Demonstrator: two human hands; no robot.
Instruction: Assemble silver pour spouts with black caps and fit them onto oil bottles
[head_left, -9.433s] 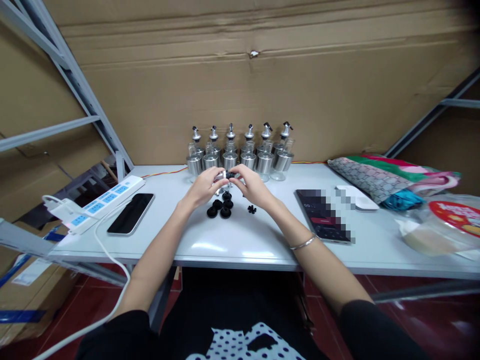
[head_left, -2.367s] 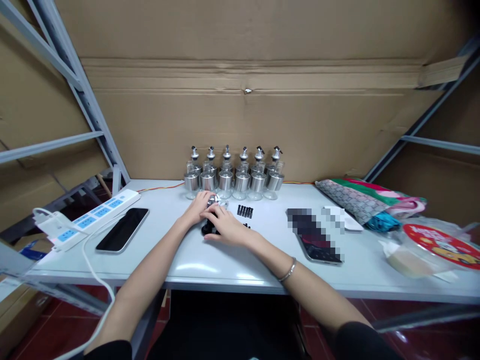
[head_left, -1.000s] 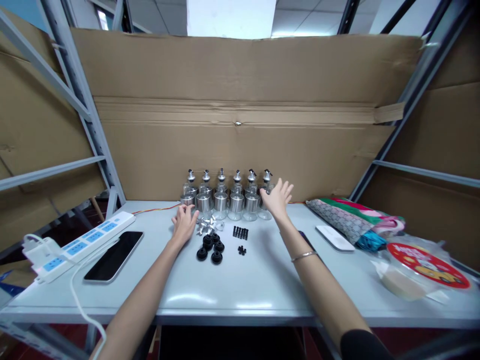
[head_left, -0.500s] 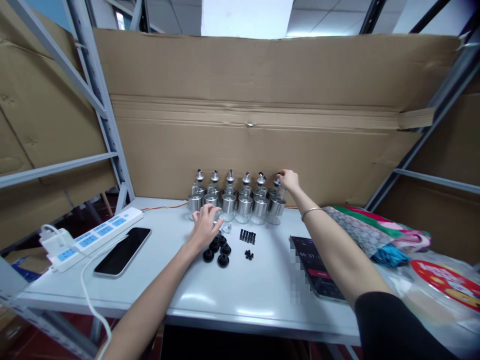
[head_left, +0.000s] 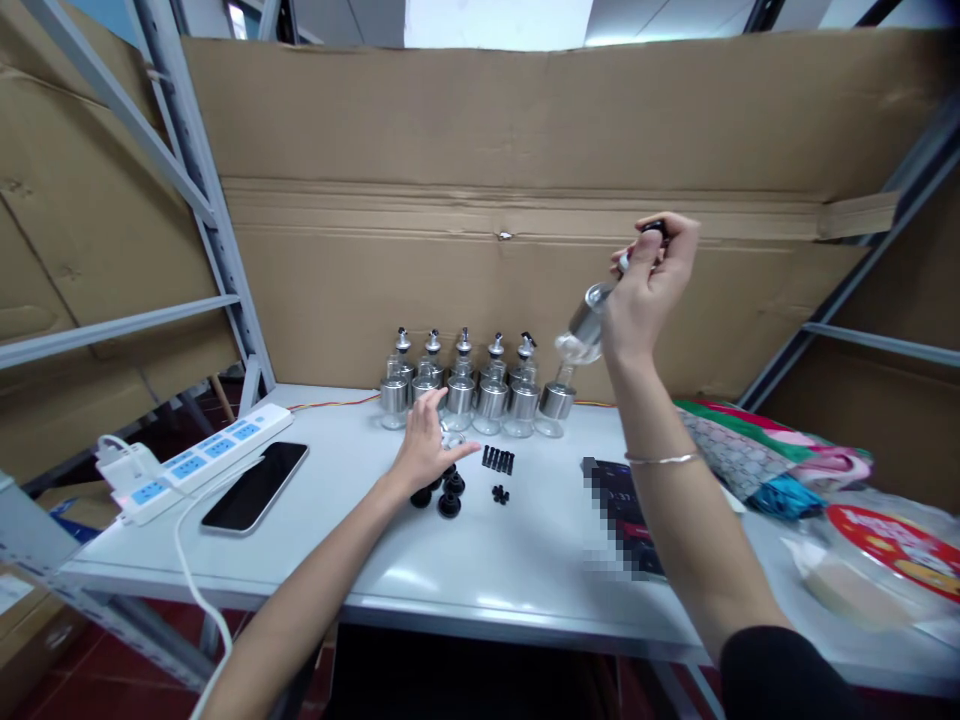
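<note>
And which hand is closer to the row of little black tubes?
Left. The left hand is just to the left of the black tubes, its thumb pointing their way. The right hand is farther off, up and to the right, holding a tilted bottle.

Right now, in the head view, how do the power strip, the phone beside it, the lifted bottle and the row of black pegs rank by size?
Largest: power strip
Middle, unranked: phone and lifted bottle; the right hand hides part of the bottle, so their order is unsure
Smallest: row of black pegs
</note>
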